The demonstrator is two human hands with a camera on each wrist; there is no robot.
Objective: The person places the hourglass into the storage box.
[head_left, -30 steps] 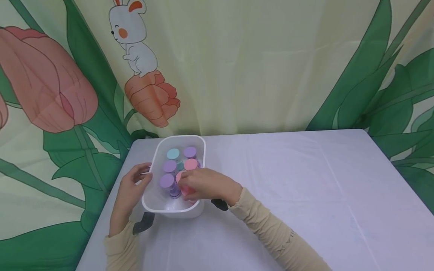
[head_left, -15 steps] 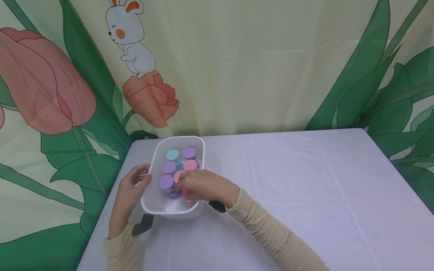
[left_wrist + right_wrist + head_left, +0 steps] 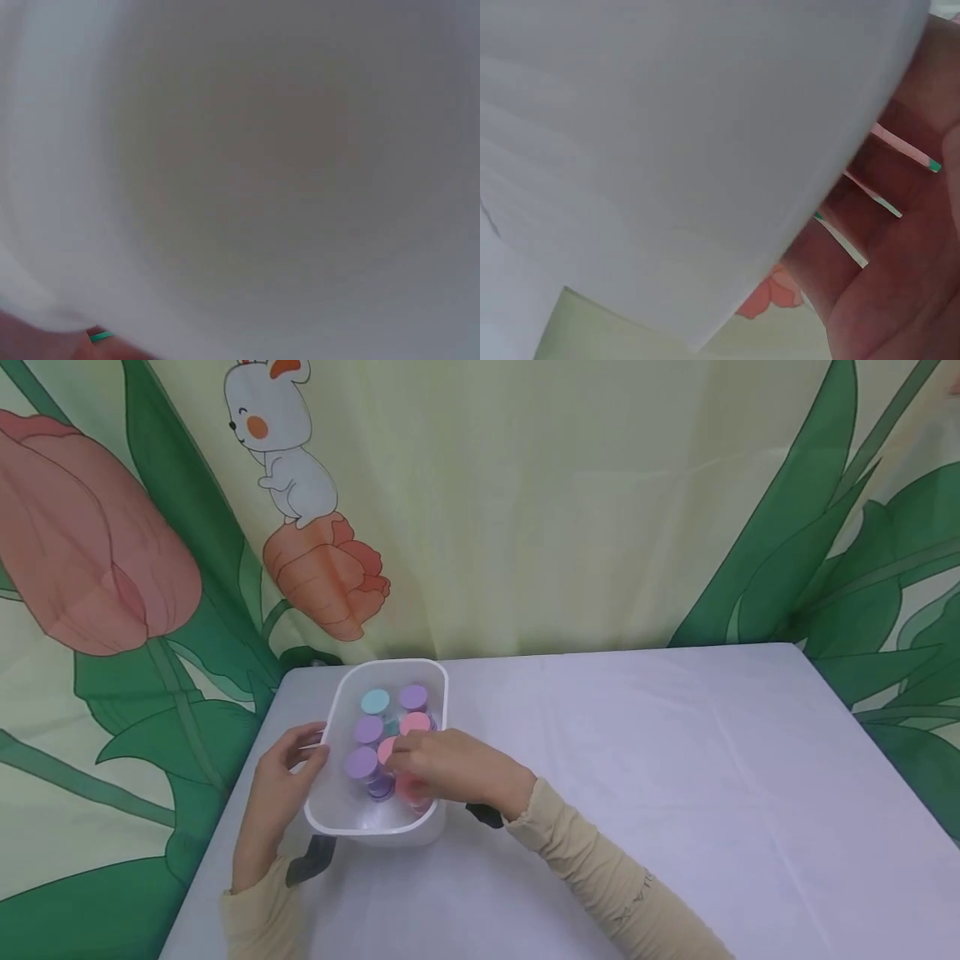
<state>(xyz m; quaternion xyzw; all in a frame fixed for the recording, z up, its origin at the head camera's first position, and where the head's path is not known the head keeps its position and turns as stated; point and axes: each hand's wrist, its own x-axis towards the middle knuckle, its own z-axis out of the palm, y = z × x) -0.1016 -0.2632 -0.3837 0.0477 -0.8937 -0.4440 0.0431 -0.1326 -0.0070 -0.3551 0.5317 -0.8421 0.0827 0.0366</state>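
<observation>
A white plastic box (image 3: 375, 829) holds several small round containers with coloured lids. Among these are a blue lid (image 3: 375, 702), purple lids such as the near one (image 3: 362, 764), and a pink lid (image 3: 416, 723). My right hand (image 3: 453, 768) reaches over the right rim, its curled fingers gripping a pink container (image 3: 410, 787) near the box's front right; the fingertips are partly hidden. Against the outside of the left wall, my left hand (image 3: 277, 789) rests its fingers and thumb, relaxed. The left wrist view shows mostly blurred white box wall (image 3: 285, 172).
The box stands at the far left of a table with a white cloth (image 3: 637, 777). Behind the table hangs a curtain (image 3: 525, 510) printed with tulips, a rabbit and leaves. In the right wrist view the box wall (image 3: 705, 150) covers much of the frame.
The head view has shifted slightly, so the scene sits a little further left. Both hands keep nearly the same places on the box; the right fingers stay on the pink container.
</observation>
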